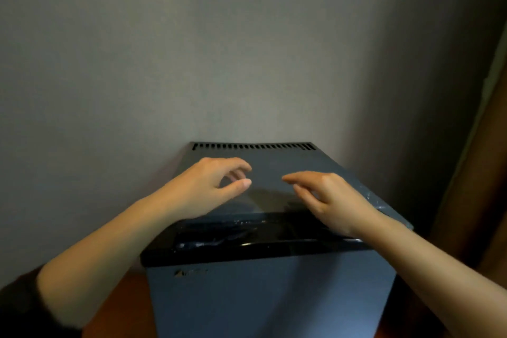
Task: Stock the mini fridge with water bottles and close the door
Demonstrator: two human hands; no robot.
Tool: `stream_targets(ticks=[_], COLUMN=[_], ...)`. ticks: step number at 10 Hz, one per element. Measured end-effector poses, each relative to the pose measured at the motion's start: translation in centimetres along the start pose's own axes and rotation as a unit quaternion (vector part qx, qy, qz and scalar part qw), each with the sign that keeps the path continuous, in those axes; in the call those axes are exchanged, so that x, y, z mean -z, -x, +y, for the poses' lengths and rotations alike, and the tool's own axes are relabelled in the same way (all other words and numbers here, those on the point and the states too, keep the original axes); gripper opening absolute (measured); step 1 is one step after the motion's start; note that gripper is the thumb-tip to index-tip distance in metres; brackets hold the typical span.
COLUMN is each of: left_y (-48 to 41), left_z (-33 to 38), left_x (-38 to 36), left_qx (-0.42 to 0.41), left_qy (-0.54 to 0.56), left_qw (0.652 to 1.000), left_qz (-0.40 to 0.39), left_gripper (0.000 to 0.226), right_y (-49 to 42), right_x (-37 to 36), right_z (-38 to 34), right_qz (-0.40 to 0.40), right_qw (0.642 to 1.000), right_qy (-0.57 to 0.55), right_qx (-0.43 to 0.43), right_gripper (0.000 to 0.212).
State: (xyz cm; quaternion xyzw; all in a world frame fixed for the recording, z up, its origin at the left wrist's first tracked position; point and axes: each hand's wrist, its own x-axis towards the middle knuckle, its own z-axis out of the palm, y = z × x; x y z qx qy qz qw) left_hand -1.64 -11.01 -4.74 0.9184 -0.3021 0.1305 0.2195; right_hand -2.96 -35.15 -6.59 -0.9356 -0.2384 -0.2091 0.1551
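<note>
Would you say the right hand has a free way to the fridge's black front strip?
Probably yes: the right hand hovers just behind the black strip, wrist above it, with nothing between them.

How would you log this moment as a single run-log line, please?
left hand: empty, above mini fridge top | right hand: empty, above top | door: looks shut

Both hands hang over the grey top of the mini fridge. The left hand has loosely curled fingers and holds nothing. The right hand has relaxed fingers that point toward the left fingertips, a little apart from them. Beyond the fingers runs a row of vent slots, then the wall. Under the wrists is a glossy black strip, and below it the shut door.
</note>
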Motion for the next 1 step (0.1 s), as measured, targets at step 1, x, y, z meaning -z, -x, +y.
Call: stream_targets(ticks=[1], left_y=[-0.63], left_z=[1.41], left_x=[1.47], left_qx=[-0.037], left_qy=[0.008], left_qw=[0.995], left_qz=[0.091], left_gripper=[0.035], right_y=[-0.56], right_x=[3.48], right_z=[0.53], right_qz=[0.043], right_qw=[0.998], right_qy=[-0.049], right_qx=[0.022], right_gripper=[0.027])
